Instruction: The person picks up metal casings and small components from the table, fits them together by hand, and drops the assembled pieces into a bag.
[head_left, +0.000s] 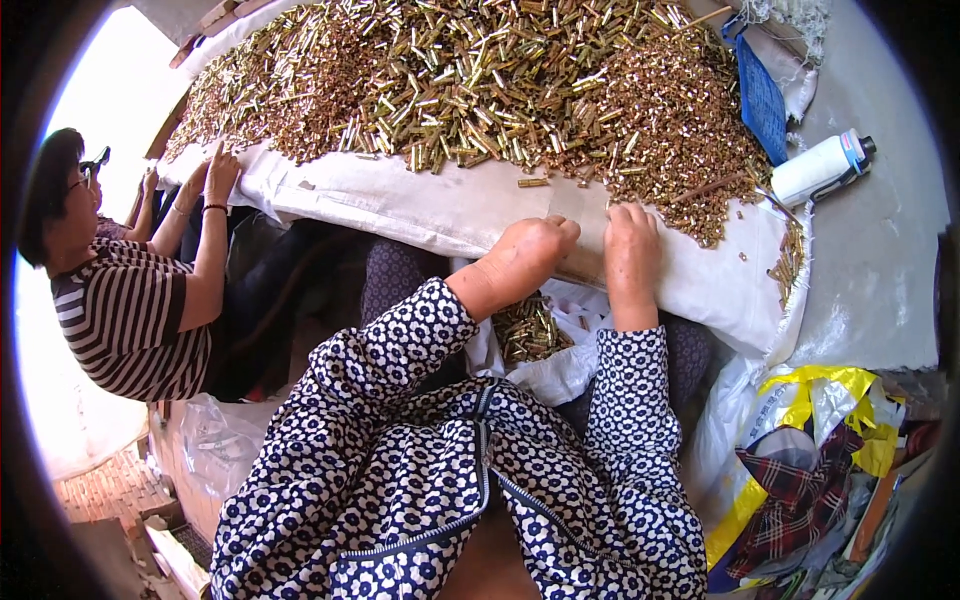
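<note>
My left hand (530, 250) is closed at the table's near edge, its thumb and fingers pressed together; what they hold, if anything, is too small to make out. Just to its right, my right hand (632, 248) has its fingers bent and pinched at the cloth, and their tips are hard to see. A single brass-coloured metal piece (533, 183) lies on the pale cloth (400, 195) beyond my hands. Behind it spreads a large heap of slim brass-coloured metal pieces (480, 95). Smaller copper-coloured bits (675, 120) are piled at the right.
An open white bag (567, 370) on my lap holds more slim metal pieces (530, 328). A white bottle (822, 170) and a blue flat piece (762, 100) lie at the right. Yellow-and-white bags (800, 400) stand lower right. People in striped clothing (125, 310) work at the left.
</note>
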